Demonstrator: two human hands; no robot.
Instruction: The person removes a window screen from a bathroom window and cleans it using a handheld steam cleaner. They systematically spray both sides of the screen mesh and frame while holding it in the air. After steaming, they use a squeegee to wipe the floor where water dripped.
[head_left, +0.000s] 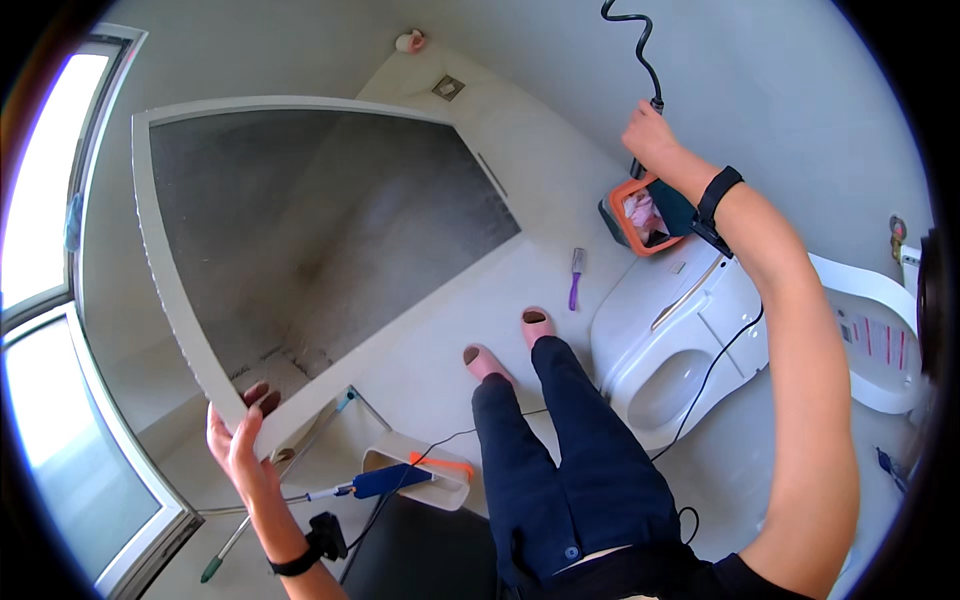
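A white-framed window screen (337, 225) with dusty dark mesh stands tilted at the left. My left hand (244, 442) grips its near lower corner, thumb on the frame and fingers behind. At the upper right, my right hand (649, 139) is closed around a dark cylindrical handle (638, 169) joined to a black coiled hose or cord (641, 49). The handle's lower end is just above a small orange-rimmed bin (630, 240) holding pink and white crumpled material.
A white toilet (675, 360) stands at right. A purple-handled brush (575, 281) lies on the floor by my pink slippers. Lower left are a blue flat mop (390, 480), a beige bucket (450, 501) and poles. Thin black cables cross the area; an open window (82, 450) is at far left.
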